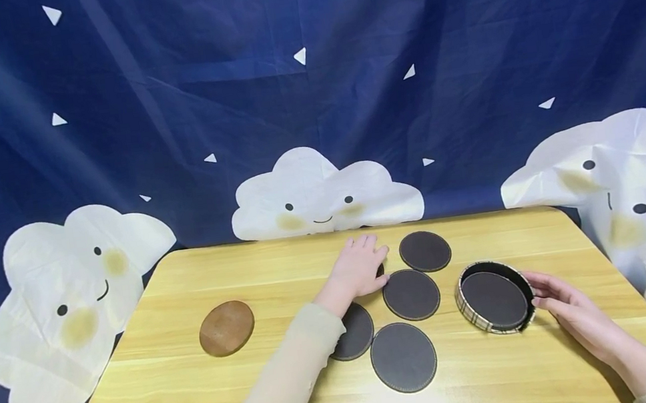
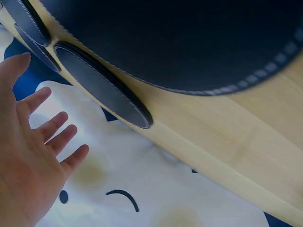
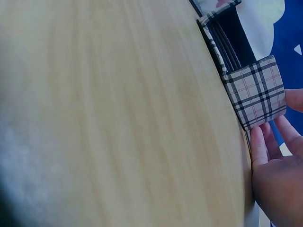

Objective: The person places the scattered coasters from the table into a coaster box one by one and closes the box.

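My left hand (image 1: pixel 360 267) reaches to the far middle of the table with its fingers spread. Beneath it, a black round coaster (image 1: pixel 380 270) is mostly hidden. In the left wrist view the fingers (image 2: pixel 59 127) look loosely extended, apart from the coasters. My right hand (image 1: pixel 572 309) holds the right side of a round plaid coaster holder (image 1: pixel 469 318), thumb and fingers at its wall. Inside the holder lies a black coaster (image 1: pixel 495 299); the right wrist view shows several stacked coasters (image 3: pixel 225 47) through a gap in the plaid wall (image 3: pixel 255 94).
Further black coasters lie flat between the hands: one at the back (image 1: pixel 424 251), one in the middle (image 1: pixel 411 294), one nearer (image 1: pixel 404 357) and one partly behind the left sleeve (image 1: pixel 354 333). A brown disc (image 1: pixel 226 328) lies at left on the wooden table (image 1: pixel 159 396). A blue curtain hangs behind.
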Available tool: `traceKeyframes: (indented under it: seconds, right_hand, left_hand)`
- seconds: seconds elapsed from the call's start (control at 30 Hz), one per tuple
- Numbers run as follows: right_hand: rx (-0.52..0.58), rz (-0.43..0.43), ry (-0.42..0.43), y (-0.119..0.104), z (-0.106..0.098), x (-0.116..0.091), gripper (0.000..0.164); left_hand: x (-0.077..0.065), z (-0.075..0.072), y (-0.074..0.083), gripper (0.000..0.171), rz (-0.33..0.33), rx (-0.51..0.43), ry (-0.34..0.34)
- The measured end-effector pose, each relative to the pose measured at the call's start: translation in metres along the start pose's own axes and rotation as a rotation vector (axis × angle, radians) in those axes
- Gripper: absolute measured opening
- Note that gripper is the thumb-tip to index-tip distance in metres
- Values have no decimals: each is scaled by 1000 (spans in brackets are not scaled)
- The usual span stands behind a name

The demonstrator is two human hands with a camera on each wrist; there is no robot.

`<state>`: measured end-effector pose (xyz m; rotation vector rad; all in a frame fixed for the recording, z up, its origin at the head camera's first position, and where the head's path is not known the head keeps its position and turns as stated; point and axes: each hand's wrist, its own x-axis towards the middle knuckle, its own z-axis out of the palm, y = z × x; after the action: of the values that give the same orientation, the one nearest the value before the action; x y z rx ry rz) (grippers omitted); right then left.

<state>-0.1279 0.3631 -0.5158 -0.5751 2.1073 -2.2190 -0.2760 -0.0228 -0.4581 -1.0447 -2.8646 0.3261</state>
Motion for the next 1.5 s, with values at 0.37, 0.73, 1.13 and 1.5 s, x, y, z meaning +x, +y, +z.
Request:
traceKeyframes:
  seconds: [0.37, 0.73, 1.13, 1.5]
  right_hand:
    - [1, 1, 0, 0, 1, 0, 59]
    - [-8, -1, 3, -1, 0, 2, 59]
    - [-2, 6, 6, -1, -1, 1, 59]
    - [-18, 17, 16, -1, 0, 0, 58]
  left_hand:
    - [-5, 19, -14, 67, -44, -41, -48]
    - [-4, 31, -18, 69, -94, -154, -88]
    - [-2, 34, -17, 73, -92, -162, -109]
    - [-2, 32, -17, 72, -86, -202, -105]
